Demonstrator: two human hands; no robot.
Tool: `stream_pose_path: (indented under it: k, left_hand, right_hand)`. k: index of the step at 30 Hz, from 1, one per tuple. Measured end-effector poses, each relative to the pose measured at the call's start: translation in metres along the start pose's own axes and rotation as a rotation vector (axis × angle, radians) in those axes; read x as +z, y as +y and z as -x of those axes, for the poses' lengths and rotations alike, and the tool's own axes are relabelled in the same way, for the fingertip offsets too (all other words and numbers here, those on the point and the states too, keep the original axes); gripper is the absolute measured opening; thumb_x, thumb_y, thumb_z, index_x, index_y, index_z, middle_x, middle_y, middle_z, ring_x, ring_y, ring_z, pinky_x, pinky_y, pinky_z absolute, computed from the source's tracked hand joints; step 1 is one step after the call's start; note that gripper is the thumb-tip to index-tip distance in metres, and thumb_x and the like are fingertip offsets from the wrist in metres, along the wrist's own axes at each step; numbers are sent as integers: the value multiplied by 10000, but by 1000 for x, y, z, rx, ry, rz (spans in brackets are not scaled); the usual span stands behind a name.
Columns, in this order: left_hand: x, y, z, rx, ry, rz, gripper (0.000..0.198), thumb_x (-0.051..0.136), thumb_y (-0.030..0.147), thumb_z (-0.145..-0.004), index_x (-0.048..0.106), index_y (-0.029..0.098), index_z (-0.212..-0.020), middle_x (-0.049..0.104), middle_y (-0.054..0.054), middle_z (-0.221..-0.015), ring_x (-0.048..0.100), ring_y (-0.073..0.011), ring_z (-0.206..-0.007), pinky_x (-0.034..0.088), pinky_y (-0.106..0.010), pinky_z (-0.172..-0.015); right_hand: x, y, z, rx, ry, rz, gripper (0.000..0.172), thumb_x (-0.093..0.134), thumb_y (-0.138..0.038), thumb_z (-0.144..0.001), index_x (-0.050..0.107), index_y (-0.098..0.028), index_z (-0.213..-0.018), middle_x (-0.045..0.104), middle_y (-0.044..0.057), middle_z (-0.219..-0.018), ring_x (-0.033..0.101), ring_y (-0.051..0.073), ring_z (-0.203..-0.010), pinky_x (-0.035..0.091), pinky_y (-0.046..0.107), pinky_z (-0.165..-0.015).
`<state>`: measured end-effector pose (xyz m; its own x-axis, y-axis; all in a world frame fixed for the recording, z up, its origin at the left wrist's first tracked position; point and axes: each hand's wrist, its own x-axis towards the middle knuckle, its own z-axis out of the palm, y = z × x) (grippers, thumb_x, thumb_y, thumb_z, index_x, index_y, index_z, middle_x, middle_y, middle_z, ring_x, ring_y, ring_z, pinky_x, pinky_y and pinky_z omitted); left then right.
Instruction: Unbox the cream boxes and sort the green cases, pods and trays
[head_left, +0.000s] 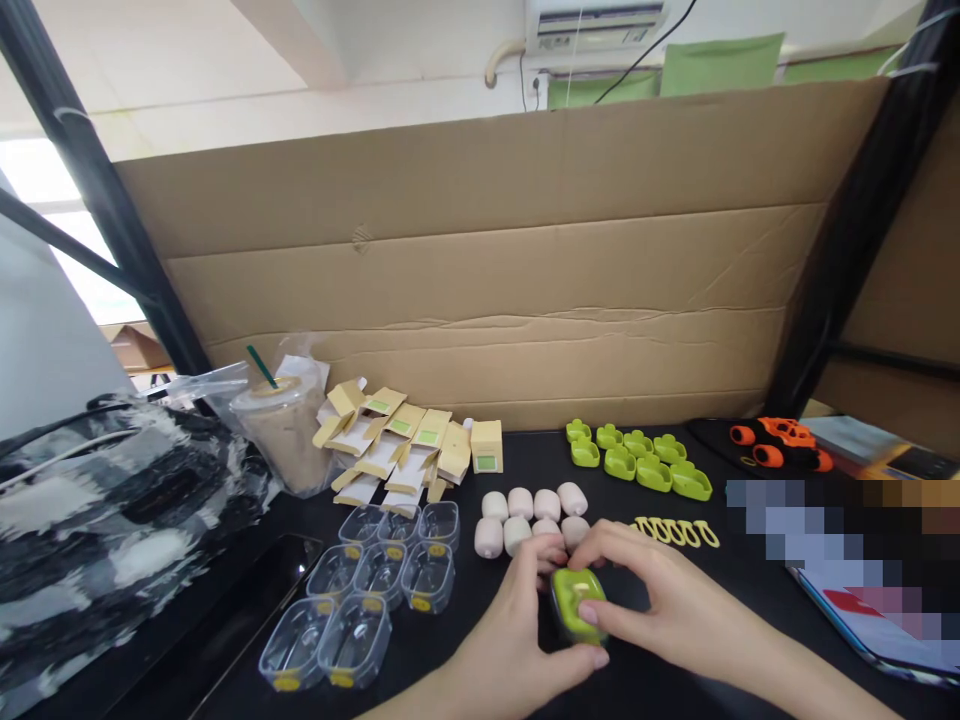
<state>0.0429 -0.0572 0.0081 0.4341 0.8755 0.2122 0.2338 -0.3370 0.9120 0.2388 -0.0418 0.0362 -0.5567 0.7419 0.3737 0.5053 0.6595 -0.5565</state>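
Near the front edge of the black table, both my hands close around a small rounded green case (576,597) that seems to have a clear shell. My left hand (517,625) grips it from the left, its thumb along the near edge. My right hand (649,585) holds the right side, thumb pressed on the green top. Just beyond my fingers sit several whitish rounded blocks (520,503) in two rows. Several clear plastic cups (356,640) with yellow stickers stand to the left. Green flower-topped covers (619,463) and pale yellow loops (679,532) lie at the right.
Small cardboard boxes (405,450) are piled behind the cups, beside a drink cup (289,440) with a green straw. A dark phone-like slab (225,630) lies at left, near a black-and-white fabric heap (112,560). An orange toy car (784,440) stands right. Cardboard (487,280) walls the back.
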Motion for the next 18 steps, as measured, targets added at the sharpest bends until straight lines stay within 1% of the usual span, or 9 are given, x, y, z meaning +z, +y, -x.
stream_pose_path:
  k: [3, 6, 9, 12, 15, 18]
  left_hand:
    - [2, -8, -1, -76, 15, 37, 556, 735, 224, -695, 456, 207, -1175, 544, -95, -1190, 532, -247, -1095, 385, -408, -992]
    - [3, -9, -4, -94, -1, 0, 546, 742, 198, -671, 461, 194, -1139, 543, -93, -1192, 532, -246, -1095, 388, -410, -996]
    - [3, -9, -5, -110, -14, -34, 549, 741, 180, -659, 458, 189, -1129, 544, -92, -1194, 532, -246, -1098, 390, -412, -997]
    - [3, -9, -5, -107, -18, -42, 539, 729, 178, -674, 447, 187, -1133, 543, -93, -1194, 535, -239, -1098, 396, -402, -997]
    - [1, -9, -5, -95, -32, -46, 556, 702, 189, -710, 412, 194, -1184, 518, -98, -1239, 530, -232, -1115, 403, -394, -997]
    - [-3, -8, -3, -46, -59, -90, 531, 678, 191, -728, 410, 203, -1187, 521, -89, -1235, 525, -224, -1125, 409, -380, -995]
  right_hand:
    - [7, 6, 0, -34, 5, -114, 74, 576, -161, -859, 610, -225, -872, 636, 4, -938, 611, 145, -902, 485, 256, -815]
    - [12, 10, 0, 3, 6, -144, 95, 541, -238, -909, 611, -223, -846, 644, 11, -947, 616, 148, -909, 477, 254, -829]
    - [17, 11, 2, 42, 22, -81, 122, 499, -276, -935, 586, -224, -867, 652, 15, -941, 618, 159, -886, 473, 266, -804]
    - [19, 8, 4, 18, 45, 17, 131, 448, -247, -950, 558, -226, -883, 640, 20, -906, 607, 170, -837, 466, 285, -759]
    - [15, 7, 3, 12, 115, -26, 159, 397, -245, -966, 538, -225, -894, 615, 25, -877, 591, 168, -813, 462, 285, -739]
    - [0, 8, 2, 73, 228, -113, 171, 374, -284, -976, 527, -224, -928, 597, 31, -886, 583, 164, -820, 464, 276, -726]
